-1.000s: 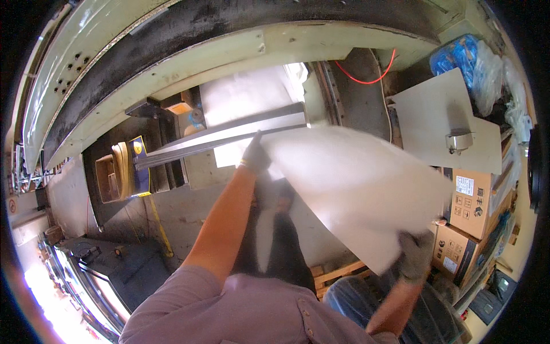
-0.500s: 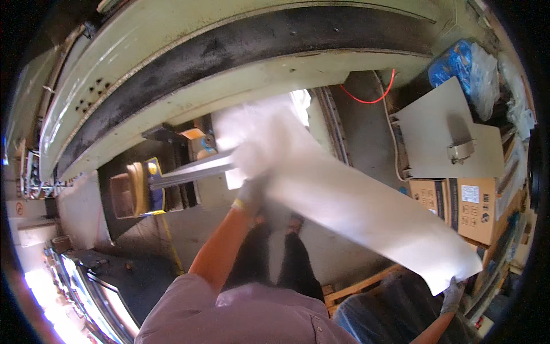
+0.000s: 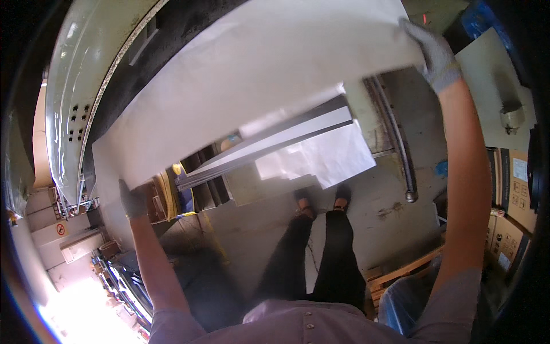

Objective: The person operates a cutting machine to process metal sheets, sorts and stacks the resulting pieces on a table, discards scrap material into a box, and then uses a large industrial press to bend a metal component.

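Note:
A long, wide white sheet (image 3: 246, 80) is held up in front of me, slanting from lower left to upper right. My left hand (image 3: 133, 199), in a grey glove, grips its lower left edge. My right hand (image 3: 436, 57), gloved too, closes on its right end, with the thumb side at the edge. Under the sheet lie long grey metal strips (image 3: 269, 150). Beside them white sheets (image 3: 335, 160) rest on a support. The sheet covers much of the machine behind it.
A pale green machine (image 3: 77, 74) with a dark band curves past on the left. At the right are cardboard boxes (image 3: 518, 178) and a white panel (image 3: 492, 80) with a small metal bracket. A wooden pallet (image 3: 407, 269) stands at lower right, near a dark rail (image 3: 398, 137).
The white sheet has swung up and away from me, from a diagonal at lower right to across the machine. My right hand rose far up; my left hand shifted left along the edge.

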### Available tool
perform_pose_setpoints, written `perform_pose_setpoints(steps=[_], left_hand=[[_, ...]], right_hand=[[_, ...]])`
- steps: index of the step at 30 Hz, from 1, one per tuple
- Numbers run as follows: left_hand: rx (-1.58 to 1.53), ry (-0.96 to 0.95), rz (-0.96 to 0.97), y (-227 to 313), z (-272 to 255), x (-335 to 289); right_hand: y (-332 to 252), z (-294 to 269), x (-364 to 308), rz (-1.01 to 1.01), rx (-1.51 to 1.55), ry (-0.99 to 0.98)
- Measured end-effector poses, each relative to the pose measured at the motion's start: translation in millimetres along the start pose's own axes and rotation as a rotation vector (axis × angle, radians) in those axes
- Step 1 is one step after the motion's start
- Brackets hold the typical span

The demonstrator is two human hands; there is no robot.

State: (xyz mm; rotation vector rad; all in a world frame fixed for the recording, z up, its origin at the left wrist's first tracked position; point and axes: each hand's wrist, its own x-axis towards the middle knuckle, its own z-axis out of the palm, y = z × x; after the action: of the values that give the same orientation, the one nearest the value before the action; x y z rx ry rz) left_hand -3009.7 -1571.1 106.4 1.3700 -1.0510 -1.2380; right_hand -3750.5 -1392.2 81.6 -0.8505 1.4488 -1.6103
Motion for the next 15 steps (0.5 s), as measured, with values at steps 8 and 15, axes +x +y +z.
perform_pose_setpoints(steps=[8,15], left_hand=[[0.122,-0.084,0.146,13,-125,190],[-0.417,-0.263,-0.161,72,-108,324]], right_hand=[[-29,90,125,0.145,0.38,0.034],[-41,146,167,0.025,0.198,0.089]])
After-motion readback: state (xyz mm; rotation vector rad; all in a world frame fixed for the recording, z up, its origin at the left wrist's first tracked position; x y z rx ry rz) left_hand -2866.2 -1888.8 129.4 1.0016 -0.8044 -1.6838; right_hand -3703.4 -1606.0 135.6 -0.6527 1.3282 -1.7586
